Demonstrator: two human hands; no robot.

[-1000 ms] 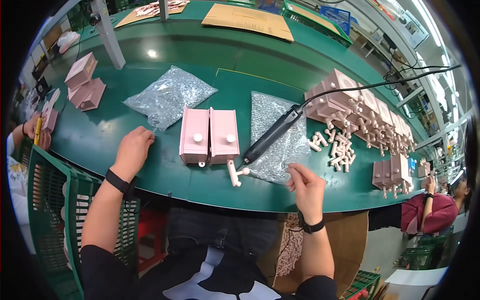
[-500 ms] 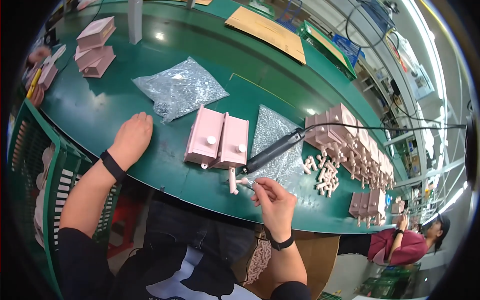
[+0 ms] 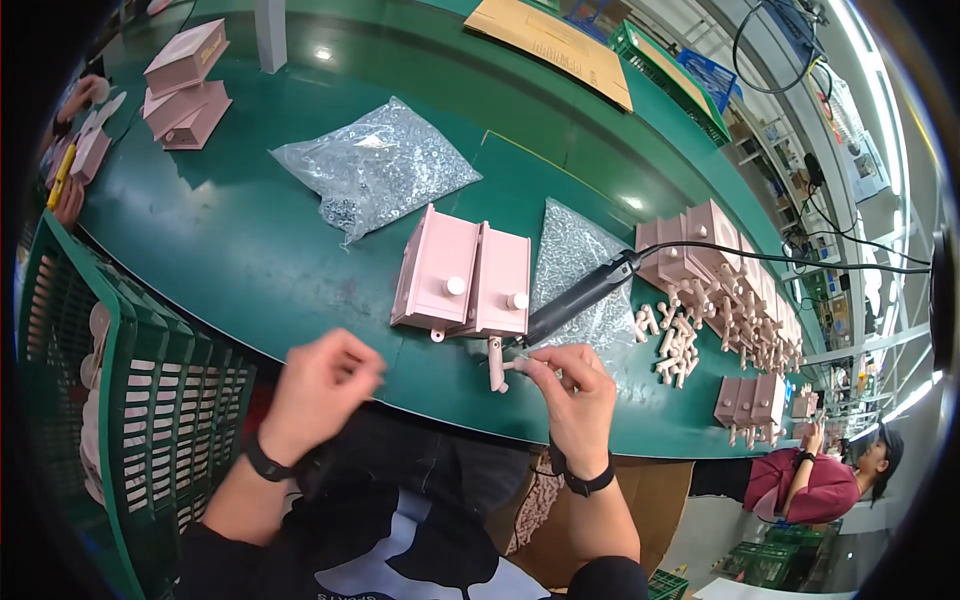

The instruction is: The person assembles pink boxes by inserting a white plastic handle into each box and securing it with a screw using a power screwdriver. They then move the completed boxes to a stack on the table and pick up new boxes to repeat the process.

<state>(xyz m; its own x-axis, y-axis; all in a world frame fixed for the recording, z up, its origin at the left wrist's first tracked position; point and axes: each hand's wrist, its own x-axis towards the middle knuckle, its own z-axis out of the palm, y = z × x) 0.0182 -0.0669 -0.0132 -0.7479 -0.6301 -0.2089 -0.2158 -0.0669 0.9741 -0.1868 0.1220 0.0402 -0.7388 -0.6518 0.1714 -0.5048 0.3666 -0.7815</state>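
Two pink boxes (image 3: pixel 437 262) with round white knobs stand side by side near the table's front edge. A short pink crank arm (image 3: pixel 495 366) hangs from the front of the right one. My right hand (image 3: pixel 577 393) is closed in a pinch beside that arm, its fingertips on a small pale peg (image 3: pixel 513 365). My left hand (image 3: pixel 325 385) is raised over the front edge, left of the boxes; its curled fingers are blurred, and nothing shows in them. A black corded electric screwdriver (image 3: pixel 582 300) lies just right of the boxes, its tip hidden near the crank arm.
Clear bags of small metal parts (image 3: pixel 395 165) lie behind and right of the boxes. Loose pink pegs (image 3: pixel 678 350) and rows of pink boxes (image 3: pixel 715 250) stand at the right. A green crate (image 3: pixel 135 400) is at lower left. Co-workers are at both sides.
My left hand has lifted off the table and moved right and toward me, its fingers curling. My right hand stays in a pinch by the crank arm. The whole view has shifted slightly.
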